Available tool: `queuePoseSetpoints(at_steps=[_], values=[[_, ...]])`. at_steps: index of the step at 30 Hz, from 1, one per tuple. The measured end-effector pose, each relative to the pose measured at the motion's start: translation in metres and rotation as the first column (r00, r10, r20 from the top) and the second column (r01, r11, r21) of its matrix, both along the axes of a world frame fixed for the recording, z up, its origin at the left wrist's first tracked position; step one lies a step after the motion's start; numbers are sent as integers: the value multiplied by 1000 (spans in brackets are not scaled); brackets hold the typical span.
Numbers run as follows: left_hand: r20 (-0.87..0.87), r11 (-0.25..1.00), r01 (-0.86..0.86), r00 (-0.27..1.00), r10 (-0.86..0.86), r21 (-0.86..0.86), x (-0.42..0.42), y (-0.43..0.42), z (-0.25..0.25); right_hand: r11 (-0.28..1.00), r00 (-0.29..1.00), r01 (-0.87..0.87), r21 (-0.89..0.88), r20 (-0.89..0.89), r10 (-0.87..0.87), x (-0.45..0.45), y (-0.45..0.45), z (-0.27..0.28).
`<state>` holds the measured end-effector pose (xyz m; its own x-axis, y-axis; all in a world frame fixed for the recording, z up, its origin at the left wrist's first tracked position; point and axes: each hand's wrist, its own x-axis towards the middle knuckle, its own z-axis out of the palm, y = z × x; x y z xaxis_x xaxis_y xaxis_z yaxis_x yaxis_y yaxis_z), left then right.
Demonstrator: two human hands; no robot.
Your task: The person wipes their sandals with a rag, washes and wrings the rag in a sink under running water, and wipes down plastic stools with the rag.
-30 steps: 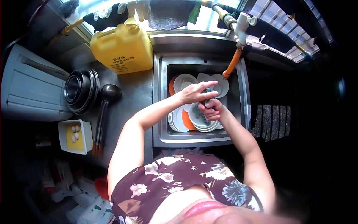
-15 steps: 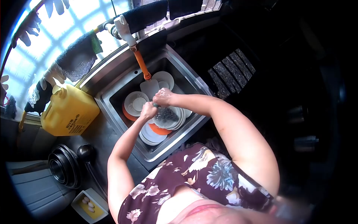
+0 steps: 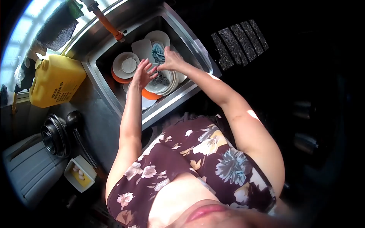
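Observation:
Over the sink (image 3: 110,91), my left hand (image 3: 142,75) is open with its fingers spread, above the stacked dishes. Close to it, my right hand (image 3: 173,61) is also open, fingers apart, with nothing held. A crumpled blue-green cloth (image 3: 157,52) lies on the dishes just beyond my hands. Below them is a bowl with a dark mesh scrubber (image 3: 161,79) in it. White bowls (image 3: 122,65) sit to the left, an orange dish (image 3: 151,94) shows under the pile, and a pale flat piece (image 3: 141,49) leans toward the back.
An orange faucet pipe (image 3: 107,25) hangs over the sink's back edge. On the left stands a yellow jug (image 3: 61,78). Nested dark pans (image 3: 54,135), a ladle (image 3: 74,121) and a white tub with eggs (image 3: 87,173) are on the near left. A dark cloth (image 3: 57,26) hangs by the window.
My hands were together, closed on something greenish; now they are apart and open, and the blue-green cloth lies on the dishes. The view has shifted, so the sink sits higher.

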<state>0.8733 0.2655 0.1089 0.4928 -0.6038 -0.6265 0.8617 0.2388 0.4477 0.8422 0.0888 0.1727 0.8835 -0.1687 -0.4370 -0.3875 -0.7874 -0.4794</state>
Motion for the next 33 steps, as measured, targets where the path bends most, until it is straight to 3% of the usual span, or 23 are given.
queuePoseSetpoints(at_steps=[2, 4, 5, 6, 7, 8, 9, 10, 12, 14, 16, 17, 19, 20, 21, 22, 23, 26, 28, 30, 31, 32, 33], values=[[-4, 999, 25, 1000, -26, -40, -9, -56, 27, 984, 999, 48, 170, 6, -50, -13, -49, 15], [175, 993, 47, 984, -28, -107, -25, -131, 52, 936, 993, 118, 332, -14, -120, -35, -111, 42], [273, 995, -5, 961, 32, -101, -31, -165, 55, 862, 965, 139, 487, 129, -229, -50, -143, 35], [415, 961, 90, 909, 28, -261, 8, -125, 41, 889, 892, 138, 436, 336, -303, -41, -95, 40], [207, 960, 7, 977, 53, -279, 20, -115, 18, 894, 932, 280, 350, 125, -341, -13, -91, 36], [205, 959, 19, 978, 41, -284, 31, -120, 23, 883, 904, 362, 300, 120, -411, -7, -99, 44], [208, 968, 52, 978, 0, -245, 42, -128, 14, 932, 857, 348, 100, 369, -360, -8, -106, 52], [755, 991, 90, 656, 14, -97, 50, -126, 17, 934, 864, 353, 57, 363, -349, -2, -114, 63], [516, 978, 207, 841, -162, -31, 82, -136, 22, 939, 876, 341, -34, 373, -305, 16, -126, 76], [714, 934, 258, 604, -354, 246, 64, -149, 56, 926, 890, 373, -55, 305, -340, -7, -149, 92], [864, 910, 267, 315, -393, 317, 78, -153, 53, 962, 931, 257, -93, 291, -221, -2, -165, 99], [864, 911, 263, 315, -392, 318, 82, -151, 63, 976, 948, 208, -64, 257, -185, 0, -164, 108], [944, 937, 183, 92, -318, 298, 95, -146, 82, 991, 973, 69, -118, 229, -41, 8, -163, 122], [935, 923, 240, 114, -336, 302, 99, -142, 88, 990, 982, -37, -139, 180, 61, 11, -167, 130], [923, 895, 255, 19, -383, 366, 111, -139, 95, 984, 946, -112, -142, 288, 149, 16, -176, 123], [901, 862, 267, -73, -427, 430, 121, -135, 102, 968, 943, -183, -172, 249, 223, 24, -171, 142], [928, 904, 232, -196, -317, 358, 134, -136, 103, 979, 966, -102, -175, 218, 139, 29, -170, 151], [885, 876, 161, -183, -427, 456, 165, -137, 100, 971, 997, 24, -240, 80, -5, 52, -180, 175], [861, 862, 81, -143, -487, 501, 180, -148, 103, 917, 939, 51, -396, 333, 92, 57, -207, 175], [924, 926, 53, -104, -367, 374, 200, -165, 103, 894, 963, 18, -448, 248, 105, 74, -239, 171], [920, 932, -33, -152, -361, 361, 213, -169, 99, 889, 959, 16, -458, 259, 116, 82, -250, 170], [937, 944, -94, -125, -327, 317, 222, -175, 109, 899, 888, -12, -437, 408, 210, 91, -260, 169], [892, 903, -204, -180, -414, 378, 235, -182, 108, 905, 780, -53, -421, 548, 301, 113, -273, 169]])
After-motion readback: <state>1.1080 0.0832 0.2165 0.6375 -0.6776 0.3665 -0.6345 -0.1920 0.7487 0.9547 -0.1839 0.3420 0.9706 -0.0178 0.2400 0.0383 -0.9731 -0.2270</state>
